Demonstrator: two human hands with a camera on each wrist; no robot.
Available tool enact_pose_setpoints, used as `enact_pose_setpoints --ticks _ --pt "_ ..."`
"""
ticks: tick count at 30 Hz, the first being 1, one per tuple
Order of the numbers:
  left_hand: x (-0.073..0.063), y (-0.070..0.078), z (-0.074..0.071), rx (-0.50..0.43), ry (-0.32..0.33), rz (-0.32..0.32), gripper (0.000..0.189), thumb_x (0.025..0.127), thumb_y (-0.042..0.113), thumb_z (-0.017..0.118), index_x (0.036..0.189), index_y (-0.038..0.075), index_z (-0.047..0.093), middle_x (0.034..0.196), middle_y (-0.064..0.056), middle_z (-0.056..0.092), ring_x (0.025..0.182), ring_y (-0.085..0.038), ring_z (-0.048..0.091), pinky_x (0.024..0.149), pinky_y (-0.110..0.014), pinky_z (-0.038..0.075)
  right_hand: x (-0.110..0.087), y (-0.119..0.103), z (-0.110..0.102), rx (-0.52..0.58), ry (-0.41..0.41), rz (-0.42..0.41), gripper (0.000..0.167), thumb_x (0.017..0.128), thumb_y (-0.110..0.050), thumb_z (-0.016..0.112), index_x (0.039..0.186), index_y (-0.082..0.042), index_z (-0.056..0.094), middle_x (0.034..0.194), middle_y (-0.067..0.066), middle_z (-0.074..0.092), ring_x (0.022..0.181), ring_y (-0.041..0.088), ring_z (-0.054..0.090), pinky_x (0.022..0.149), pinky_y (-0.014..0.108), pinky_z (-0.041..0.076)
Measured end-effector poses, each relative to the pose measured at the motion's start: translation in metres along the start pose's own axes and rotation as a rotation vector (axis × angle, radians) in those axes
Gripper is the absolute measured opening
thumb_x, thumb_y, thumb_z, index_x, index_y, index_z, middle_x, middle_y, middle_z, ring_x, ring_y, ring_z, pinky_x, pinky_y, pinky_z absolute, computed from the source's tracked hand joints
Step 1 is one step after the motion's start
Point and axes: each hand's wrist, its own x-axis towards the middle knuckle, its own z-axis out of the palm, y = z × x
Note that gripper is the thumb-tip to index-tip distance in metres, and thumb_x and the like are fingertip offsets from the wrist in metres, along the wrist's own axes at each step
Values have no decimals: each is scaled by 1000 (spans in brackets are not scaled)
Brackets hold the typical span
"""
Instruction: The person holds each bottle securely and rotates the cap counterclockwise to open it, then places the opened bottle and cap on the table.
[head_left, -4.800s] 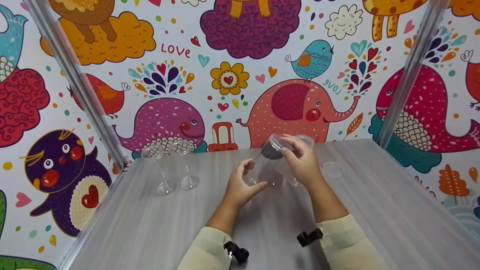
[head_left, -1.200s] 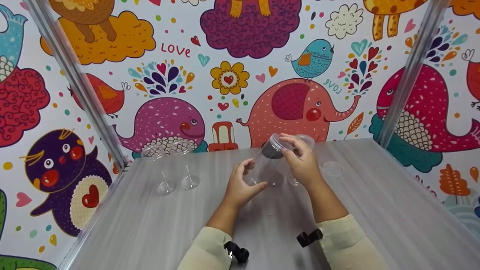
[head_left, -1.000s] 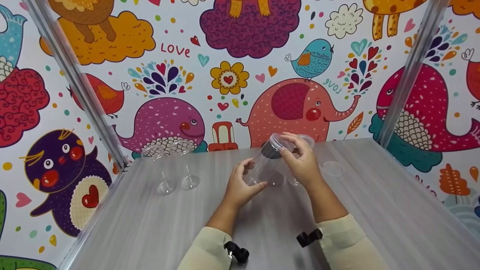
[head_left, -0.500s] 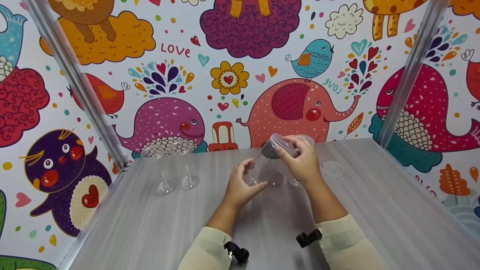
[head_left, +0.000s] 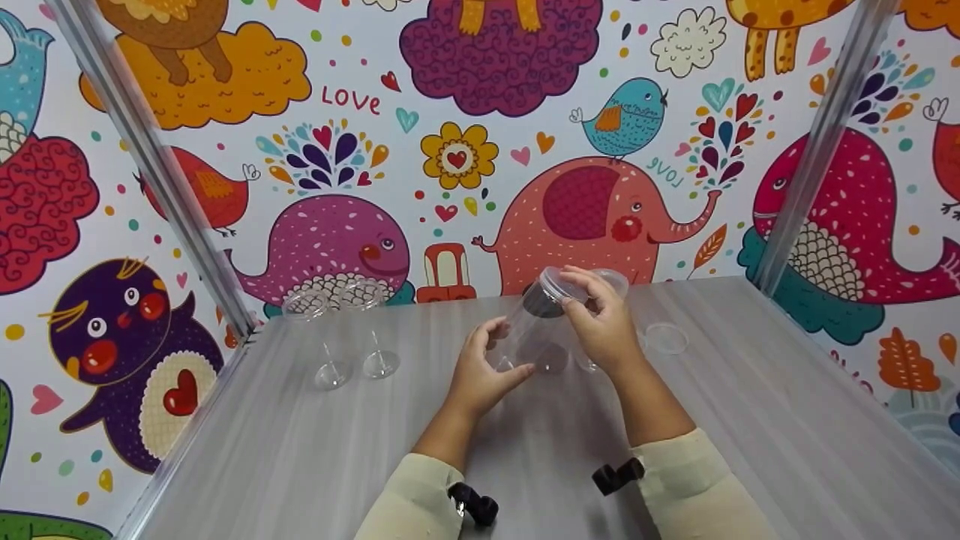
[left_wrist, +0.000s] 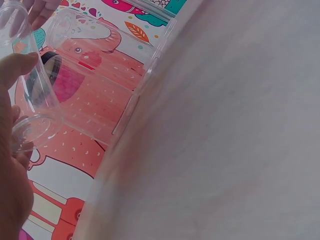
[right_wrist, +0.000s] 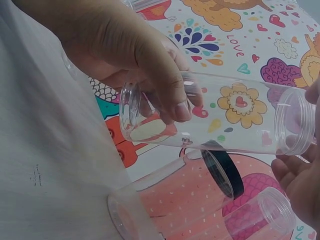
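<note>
A clear plastic jar (right_wrist: 225, 112) is held tilted above the table, its ridged top end leaning up and away to the right in the head view. My left hand (head_left: 484, 367) grips it near its base, thumb on the near side and fingers behind. My right hand (head_left: 604, 322) pinches the ridged top (head_left: 556, 283) between thumb and fingers. Beyond it stands another clear jar with a black lid (right_wrist: 223, 172), mostly seen through the held jar in the head view. A further clear jar (right_wrist: 257, 215) stands beside that one, partly hidden behind my right hand.
Two clear jars (head_left: 380, 364) (head_left: 332, 375) stand upright at the left of the grey table (head_left: 300, 465). A clear flat round piece (head_left: 666, 339) lies at the right. Metal posts (head_left: 814, 150) and a cartoon-printed wall (head_left: 457, 90) enclose the back.
My right thumb and fingers turned left around the jar's top about half a second ago, then came back right. My left hand, the jar's tilt and the standing jars stay as they were.
</note>
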Motion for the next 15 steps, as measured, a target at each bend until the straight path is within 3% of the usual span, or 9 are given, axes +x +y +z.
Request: enact_pose_setpoints --ticks 6,15 --pt "-1 0 0 29 -2 -8 86 79 40 93 152 25 50 144 2 62 135 -18 57 119 -47 52 0 1 0 -3 1 -3 37 99 -15 63 135 -20 73 152 -3 63 134 18 56 90 22 51" --pt "-1 2 0 -3 -3 -16 87 78 41 94 151 25 50 145 1 61 139 -29 57 119 -52 51 0 1 0 -30 11 -4 41 99 -30 74 139 -21 69 153 0 61 133 20 57 94 25 54"
